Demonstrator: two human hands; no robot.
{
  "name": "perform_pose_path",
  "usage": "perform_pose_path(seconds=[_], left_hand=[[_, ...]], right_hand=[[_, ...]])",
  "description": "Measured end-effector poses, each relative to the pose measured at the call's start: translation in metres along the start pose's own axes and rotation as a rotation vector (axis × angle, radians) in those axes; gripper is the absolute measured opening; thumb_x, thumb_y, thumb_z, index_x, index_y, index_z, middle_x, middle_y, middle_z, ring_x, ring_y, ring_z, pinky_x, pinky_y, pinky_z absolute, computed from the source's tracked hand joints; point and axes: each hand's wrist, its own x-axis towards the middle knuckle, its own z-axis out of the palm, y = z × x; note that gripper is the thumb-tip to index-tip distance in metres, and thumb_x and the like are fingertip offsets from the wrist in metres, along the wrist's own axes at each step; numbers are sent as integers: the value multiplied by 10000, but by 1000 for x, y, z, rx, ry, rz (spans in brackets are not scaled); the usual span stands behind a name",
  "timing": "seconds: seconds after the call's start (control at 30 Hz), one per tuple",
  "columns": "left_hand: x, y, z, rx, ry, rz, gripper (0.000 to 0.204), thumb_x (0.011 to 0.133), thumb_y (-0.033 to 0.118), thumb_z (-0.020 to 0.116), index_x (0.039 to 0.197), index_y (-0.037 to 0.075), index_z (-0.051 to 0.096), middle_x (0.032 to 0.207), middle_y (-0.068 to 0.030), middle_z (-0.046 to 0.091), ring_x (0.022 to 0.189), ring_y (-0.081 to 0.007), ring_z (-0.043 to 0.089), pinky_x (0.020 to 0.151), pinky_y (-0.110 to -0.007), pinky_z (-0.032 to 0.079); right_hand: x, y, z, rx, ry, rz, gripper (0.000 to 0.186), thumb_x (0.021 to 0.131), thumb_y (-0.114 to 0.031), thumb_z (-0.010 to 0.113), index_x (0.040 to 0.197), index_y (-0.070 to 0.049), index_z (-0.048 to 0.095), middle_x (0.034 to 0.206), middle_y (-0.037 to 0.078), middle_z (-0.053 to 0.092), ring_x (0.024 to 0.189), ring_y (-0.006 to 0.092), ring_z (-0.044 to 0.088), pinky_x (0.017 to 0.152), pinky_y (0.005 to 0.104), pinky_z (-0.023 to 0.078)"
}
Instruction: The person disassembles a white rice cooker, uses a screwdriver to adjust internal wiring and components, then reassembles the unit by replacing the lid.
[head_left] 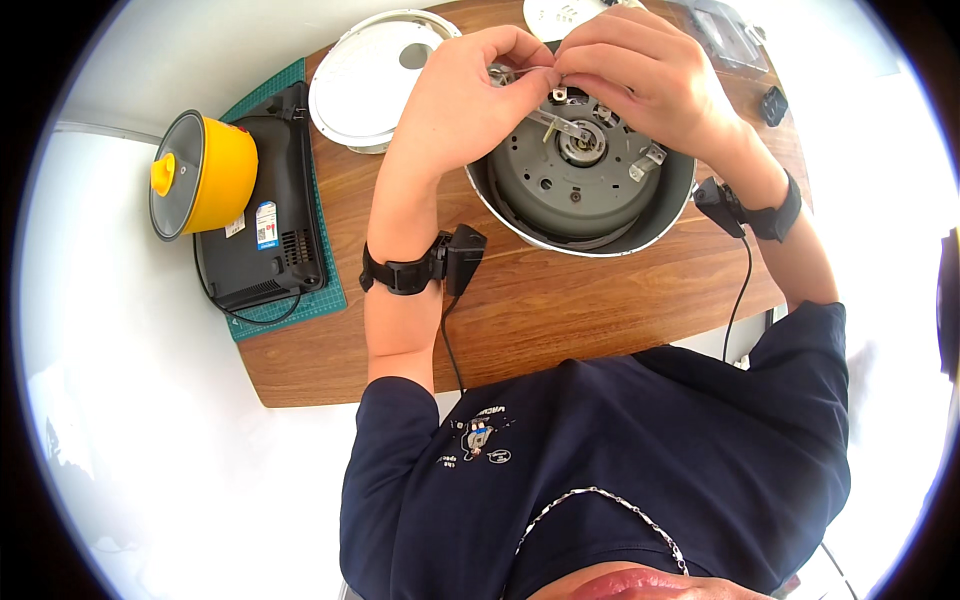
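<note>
- Grey metal fills the round appliance body (575, 205), which sits opened on the wood-grain table (560, 320) in front of the person, its light rim around a domed inner shell that bears holes, metal brackets (648, 162) and a central round fitting (582, 145).
- The left hand (475, 95) is over the far left part of the appliance body, index finger and thumb bent toward each other; a thin pale strand (528, 70) shows by their tips, but whether they grip it cannot be told.
- The right hand (650, 75) is over the far right part of the appliance body, fingers bent and drawn together, tips meeting those of the left hand; what they hold is too small to tell.
- A clear sleeve (558, 122) slants over the appliance body's central fitting, just below the fingertips.
- A white round cover (365, 85) lies just left of the appliance body.
- Farther left of the appliance body, a black boxy appliance (262, 180) rests on a green cutting mat (333, 292), with a yellow pot (225, 170) on top.
- Beyond the appliance body's right side are a clear plastic tray (722, 35) and a small black part (773, 105).
</note>
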Motion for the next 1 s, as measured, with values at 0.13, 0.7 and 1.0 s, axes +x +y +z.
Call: perform_pose_path(seconds=[0.13, 0.7, 1.0], left_hand=[[0, 4, -2, 22, -18, 2, 217, 903, 200, 726, 1020, 20, 757, 895, -77, 766, 857, -151, 694, 783, -311, 548], [9, -5, 5, 292, 217, 535, 135, 837, 33, 754, 958, 65, 704, 871, -72, 681, 785, -253, 670, 672, -346, 539], [9, -5, 5, 313, 258, 602, 132, 813, 37, 770, 913, 95, 706, 830, -40, 660, 747, -232, 658, 628, -335, 535]], right_hand=[[-4, 2, 2, 5, -30, 2, 175, 750, -28, 805, 903, -67, 727, 926, 56, 704, 819, 254, 690, 702, 372, 572], [-6, -5, 6, 399, -112, 787, 90, 891, -83, 796, 956, -25, 774, 874, -10, 728, 795, 65, 623, 736, 224, 525], [-8, -6, 6, 390, -129, 768, 106, 903, -79, 785, 992, -29, 758, 891, -7, 718, 832, 74, 631, 771, 235, 529]])
